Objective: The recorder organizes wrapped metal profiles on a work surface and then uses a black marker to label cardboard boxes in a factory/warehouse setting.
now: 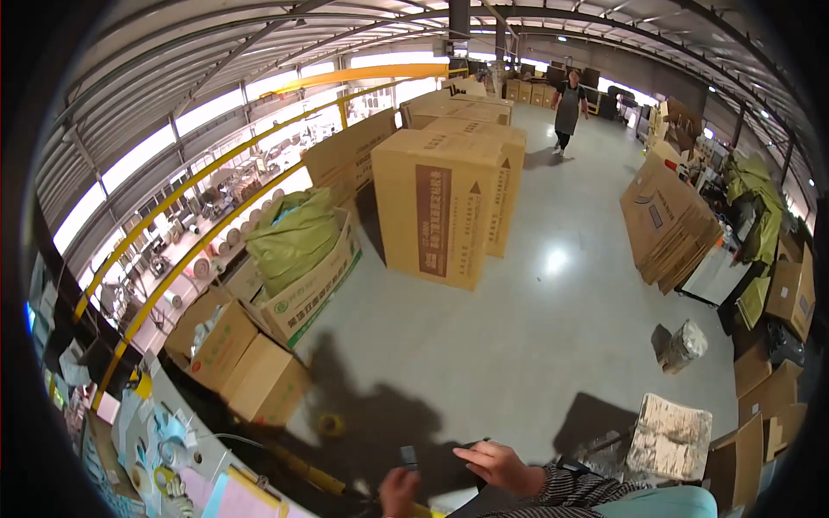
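My left hand is low in the middle of the head view, blurred, with its fingers closed. A small flat grey piece sticks up from its fingertips; its kind cannot be made out. To the right, my right hand points leftward with its fingers stretched out over a dark surface, and nothing shows in it. A patterned dark sleeve covers that forearm. On the left, a cluttered worktable carries light-blue pieces, rolls and pink sheets.
A tall carton stands ahead, with an open carton holding a green sack to its left. Flattened cardboard leans at right. A worn stool and a wrapped bundle are nearer. A person in an apron walks far off. Yellow railing runs left.
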### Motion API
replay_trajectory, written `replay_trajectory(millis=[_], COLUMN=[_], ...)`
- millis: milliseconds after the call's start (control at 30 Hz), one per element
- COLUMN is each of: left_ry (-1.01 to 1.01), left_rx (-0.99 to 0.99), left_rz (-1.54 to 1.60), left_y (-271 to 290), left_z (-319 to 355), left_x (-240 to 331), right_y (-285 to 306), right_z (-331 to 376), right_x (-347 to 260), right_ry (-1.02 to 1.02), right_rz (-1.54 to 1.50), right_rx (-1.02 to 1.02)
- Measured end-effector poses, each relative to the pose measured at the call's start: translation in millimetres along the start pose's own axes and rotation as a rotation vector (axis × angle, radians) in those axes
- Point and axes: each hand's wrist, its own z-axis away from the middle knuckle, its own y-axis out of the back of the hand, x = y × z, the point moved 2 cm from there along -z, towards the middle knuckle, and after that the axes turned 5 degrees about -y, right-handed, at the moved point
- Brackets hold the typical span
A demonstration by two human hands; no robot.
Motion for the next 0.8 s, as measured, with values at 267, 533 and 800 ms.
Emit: replay_trajectory(millis=[267,533,800], left_ry=[-0.413,-1.017,-1.159], left_rx=[-0.766,-0.607,-0.622], left_rz=[-0.57,-0.813,-0.89], left_y=[-372,-580,-788], left_z=[-131,-325,-537], left_x=[95,145,206], right_y=[210,319,460], right_z=[-161,-344,-581], right_x=[202,377,535], right_ry=[0.283,-0.318,-0.525], right_rz=[0.372,-0.984,-0.858], right_rx=[0.317,0.219,0.243])
